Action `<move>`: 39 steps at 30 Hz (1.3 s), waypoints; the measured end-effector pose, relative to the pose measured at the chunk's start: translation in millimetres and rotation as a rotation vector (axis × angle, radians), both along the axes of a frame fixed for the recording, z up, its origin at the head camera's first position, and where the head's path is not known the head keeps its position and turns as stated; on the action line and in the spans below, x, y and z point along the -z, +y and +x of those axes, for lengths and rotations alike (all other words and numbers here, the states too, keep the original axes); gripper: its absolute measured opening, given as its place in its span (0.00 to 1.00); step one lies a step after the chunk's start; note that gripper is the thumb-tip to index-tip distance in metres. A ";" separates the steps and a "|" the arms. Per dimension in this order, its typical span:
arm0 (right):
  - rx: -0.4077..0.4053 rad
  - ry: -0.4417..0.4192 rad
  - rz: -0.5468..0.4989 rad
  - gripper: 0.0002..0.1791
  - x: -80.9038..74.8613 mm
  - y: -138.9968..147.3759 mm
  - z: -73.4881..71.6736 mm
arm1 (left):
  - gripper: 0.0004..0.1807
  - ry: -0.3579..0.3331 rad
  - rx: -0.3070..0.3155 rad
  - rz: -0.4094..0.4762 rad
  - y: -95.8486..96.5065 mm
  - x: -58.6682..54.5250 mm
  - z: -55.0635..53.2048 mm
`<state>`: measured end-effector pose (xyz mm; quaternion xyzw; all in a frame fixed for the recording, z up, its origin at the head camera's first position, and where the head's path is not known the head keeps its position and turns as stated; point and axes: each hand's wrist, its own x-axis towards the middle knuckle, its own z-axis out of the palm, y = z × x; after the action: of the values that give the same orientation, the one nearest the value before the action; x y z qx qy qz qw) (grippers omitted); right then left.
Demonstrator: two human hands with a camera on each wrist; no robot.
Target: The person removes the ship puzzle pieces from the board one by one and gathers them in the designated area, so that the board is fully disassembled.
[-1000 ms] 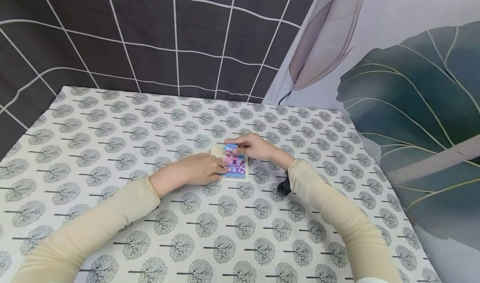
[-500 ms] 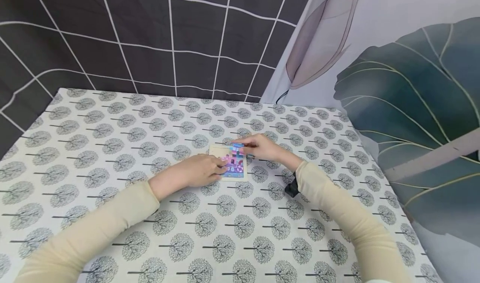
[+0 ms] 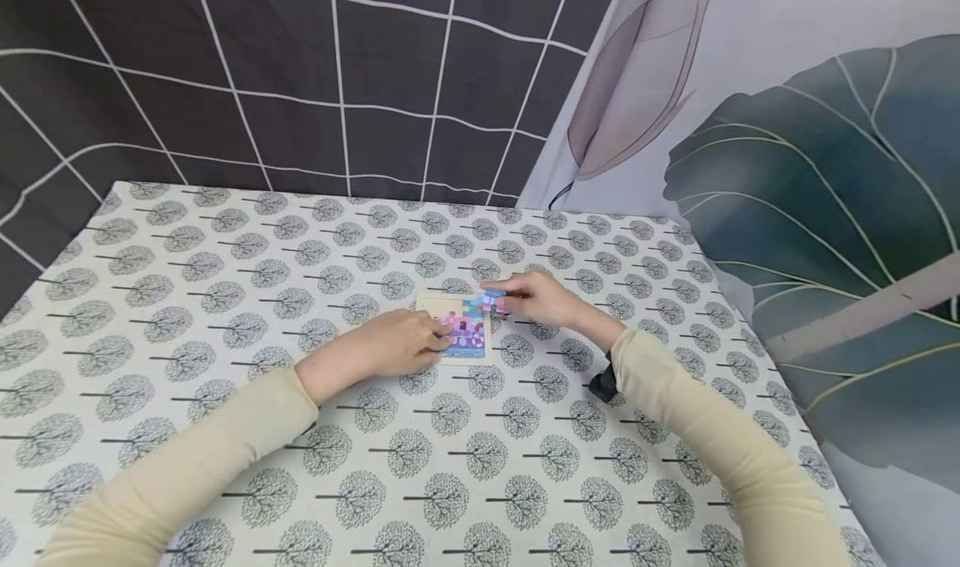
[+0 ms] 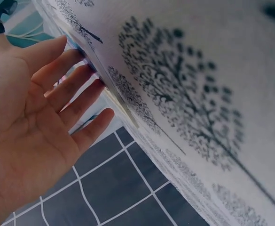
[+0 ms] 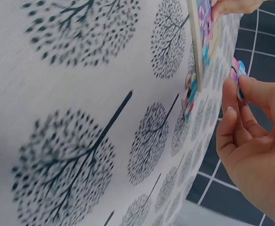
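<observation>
A small jigsaw puzzle [image 3: 465,342] in a cream frame lies on the table, its picture pink, purple and blue. Bare cream backing shows at its upper left. My left hand [image 3: 401,342] rests its fingertips on the puzzle's left part; in the left wrist view its fingers [image 4: 71,89] look loosely extended. Above the upper right corner, my right hand [image 3: 542,298] pinches a pink and blue puzzle piece [image 3: 492,300] between thumb and fingers. The right wrist view shows that piece [image 5: 237,68] held off the cloth, partly hidden by the fingertips.
Loose colourful puzzle pieces [image 5: 190,96] lie on the cloth beside the frame's edge in the right wrist view. A white tablecloth [image 3: 300,459] with tree prints covers the table. Behind it hangs a dark gridded curtain [image 3: 285,75], with a leaf-patterned one [image 3: 817,217] at right.
My right hand has moved right with the pinched piece, from over the puzzle's upper middle to its upper right corner. The left hand stays on the puzzle.
</observation>
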<state>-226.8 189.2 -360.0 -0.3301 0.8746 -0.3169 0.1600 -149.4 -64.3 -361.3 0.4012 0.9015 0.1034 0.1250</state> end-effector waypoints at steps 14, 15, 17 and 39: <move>0.130 -0.138 0.054 0.21 4.9 28.5 9.5 | 0.21 -0.052 -0.066 -0.001 -0.4 2.4 -1.9; 0.135 -0.162 0.049 0.21 5.7 30.1 10.5 | 0.21 -0.056 -0.068 -0.006 -0.7 3.4 -2.1; 0.144 -0.191 0.041 0.22 7.6 33.1 12.1 | 0.21 -0.064 -0.068 -0.012 -0.9 4.5 -2.6; 0.209 -0.099 0.121 0.19 17.1 52.0 -1.2 | 0.25 -0.140 -0.009 -0.034 -3.8 -1.5 -4.6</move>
<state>-228.0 241.2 -377.1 -0.2108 0.9129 -0.2944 0.1885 -154.0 -68.1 -359.8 0.3867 0.8940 0.1163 0.1944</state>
